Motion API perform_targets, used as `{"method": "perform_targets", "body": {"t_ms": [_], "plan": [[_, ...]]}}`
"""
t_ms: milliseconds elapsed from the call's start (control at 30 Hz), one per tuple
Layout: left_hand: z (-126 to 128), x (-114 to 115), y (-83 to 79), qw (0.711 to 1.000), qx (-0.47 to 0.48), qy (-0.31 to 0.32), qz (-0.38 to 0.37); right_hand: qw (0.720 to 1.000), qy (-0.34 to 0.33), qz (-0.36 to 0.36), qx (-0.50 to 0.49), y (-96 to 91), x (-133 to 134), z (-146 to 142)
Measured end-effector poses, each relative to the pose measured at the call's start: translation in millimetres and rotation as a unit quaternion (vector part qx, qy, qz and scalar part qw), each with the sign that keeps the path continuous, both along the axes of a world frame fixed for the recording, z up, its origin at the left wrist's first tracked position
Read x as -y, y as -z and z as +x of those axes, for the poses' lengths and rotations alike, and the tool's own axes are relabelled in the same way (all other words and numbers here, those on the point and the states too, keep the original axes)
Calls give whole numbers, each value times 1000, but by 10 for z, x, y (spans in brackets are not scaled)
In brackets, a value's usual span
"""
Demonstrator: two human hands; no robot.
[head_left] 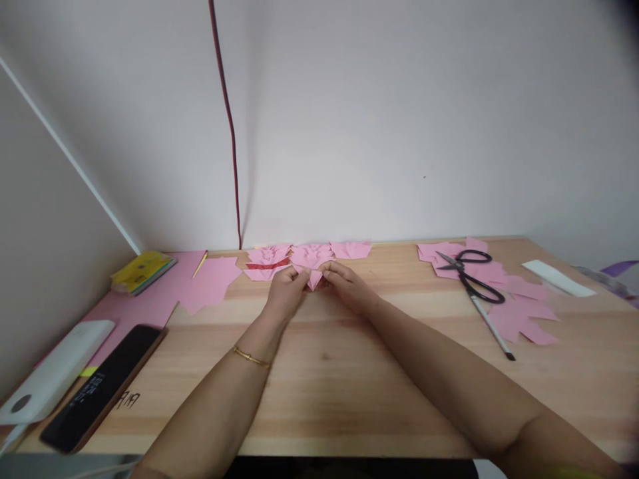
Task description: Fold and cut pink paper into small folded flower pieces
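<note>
A small pink folded paper [313,279] with a point facing down is held between both hands at the middle of the table. My left hand [288,291] pinches its left side, thumb in front. My right hand [345,286] grips the right side, with its fingers curled and partly hidden behind the paper. Just beyond the hands, several folded pink paper pieces [351,249] lie in rows near the wall. A red strip [267,265] rests across some of them, left of my left hand.
On the right, black-handled scissors [462,269] and a grey pen [492,327] lie on pink paper scraps [524,316], near a white strip [558,277]. Leftward are pink sheets [210,283], a yellow packet [142,271], a phone [104,386] and a white device [57,369]. A red-black cable [232,133] hangs down the wall.
</note>
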State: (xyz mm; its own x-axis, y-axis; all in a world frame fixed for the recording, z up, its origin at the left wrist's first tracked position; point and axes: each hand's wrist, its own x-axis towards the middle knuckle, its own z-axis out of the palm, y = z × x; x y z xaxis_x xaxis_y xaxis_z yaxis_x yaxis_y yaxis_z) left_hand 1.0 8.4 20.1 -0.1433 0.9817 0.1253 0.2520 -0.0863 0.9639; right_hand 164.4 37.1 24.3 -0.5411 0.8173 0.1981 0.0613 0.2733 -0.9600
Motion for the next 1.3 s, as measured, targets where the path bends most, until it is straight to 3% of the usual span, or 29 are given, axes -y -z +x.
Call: {"method": "perform_targets", "body": {"t_ms": [100,200,367,500,600,700,867,1000,1300], "plan": [[21,32,-42,991,-121,-27,42,999,30,9,13,7,3,-15],[58,75,-73,980,-183,-6,76,999,44,27,2,37,-3,-30],[88,99,-60,983,-163,33,79,997,64,42,14,89,-12,-52],[78,78,-29,986,-153,8,67,994,77,55,47,80,-10,-58],[63,48,-12,995,-95,-16,35,997,50,50,26,63,-16,-50],[60,13,14,999,27,-18,0,999,49,9,-12,67,-27,-49],[103,-23,61,970,236,-21,-47,994,1,-34,-105,117,-38,-74],[125,-19,48,956,285,-36,-62,994,-26,16,-106,172,-50,-85],[140,27,-33,953,290,-13,-82,996,13,71,-56,222,-49,-93]]}}
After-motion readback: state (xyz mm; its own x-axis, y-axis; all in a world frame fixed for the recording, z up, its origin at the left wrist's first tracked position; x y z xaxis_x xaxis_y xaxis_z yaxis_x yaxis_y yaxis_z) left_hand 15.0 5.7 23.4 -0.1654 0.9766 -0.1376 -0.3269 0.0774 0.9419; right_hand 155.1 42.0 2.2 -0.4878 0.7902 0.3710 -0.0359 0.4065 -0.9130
